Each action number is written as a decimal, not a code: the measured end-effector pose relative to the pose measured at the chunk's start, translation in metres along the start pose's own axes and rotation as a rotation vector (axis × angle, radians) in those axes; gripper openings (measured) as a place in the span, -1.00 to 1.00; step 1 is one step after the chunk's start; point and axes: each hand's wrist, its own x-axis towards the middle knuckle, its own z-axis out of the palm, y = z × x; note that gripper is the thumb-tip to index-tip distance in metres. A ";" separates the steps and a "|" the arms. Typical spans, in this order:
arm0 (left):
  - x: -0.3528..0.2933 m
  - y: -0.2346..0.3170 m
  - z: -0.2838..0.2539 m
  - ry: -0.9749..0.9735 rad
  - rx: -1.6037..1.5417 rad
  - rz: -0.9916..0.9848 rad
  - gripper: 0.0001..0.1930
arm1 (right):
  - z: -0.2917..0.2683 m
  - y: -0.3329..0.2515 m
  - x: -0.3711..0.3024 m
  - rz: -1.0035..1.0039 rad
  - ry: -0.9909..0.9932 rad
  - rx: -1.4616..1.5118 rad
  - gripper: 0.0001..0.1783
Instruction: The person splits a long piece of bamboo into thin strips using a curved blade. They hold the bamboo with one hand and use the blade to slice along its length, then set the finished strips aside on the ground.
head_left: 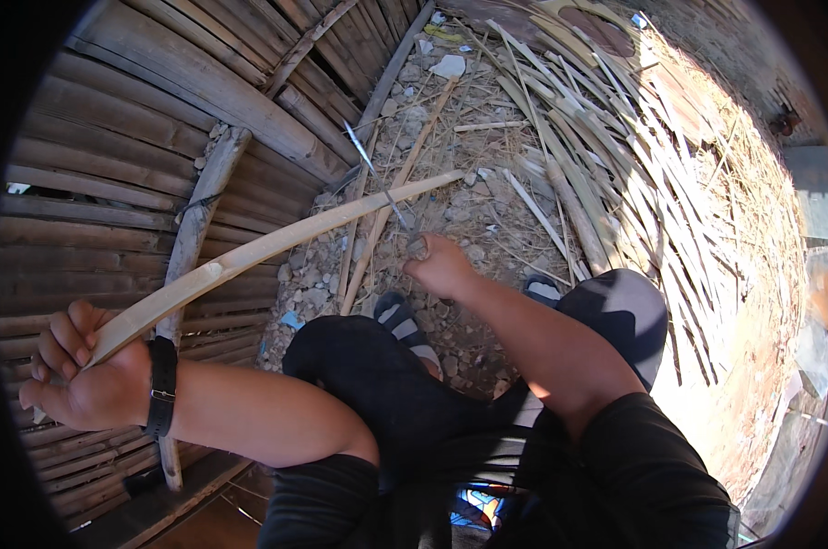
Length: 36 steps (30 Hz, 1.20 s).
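Note:
A long pale bamboo strip (pixel 258 249) slants from the lower left up toward the middle, over the ground. My left hand (pixel 98 371), with a dark watch on the wrist, grips its near end, fingers wrapped round it. In my right hand (pixel 443 265), closed in a fist, is a long thin knife (pixel 366 157), its blade pointing up and left. The blade crosses the strip near its far end; whether they touch I cannot tell. Most of the knife's handle is hidden by my fingers.
A wall of bamboo slats (pixel 102 137) with a wooden post (pixel 199 215) stands close on the left. Many split bamboo strips (pixel 606 156) lie heaped at the right. Rubble and shavings (pixel 496 233) cover the ground around my sandalled feet (pixel 400 320).

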 end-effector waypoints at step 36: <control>-0.007 -0.010 0.002 0.047 0.043 0.023 -0.60 | -0.002 0.015 0.010 0.053 -0.075 0.002 -0.63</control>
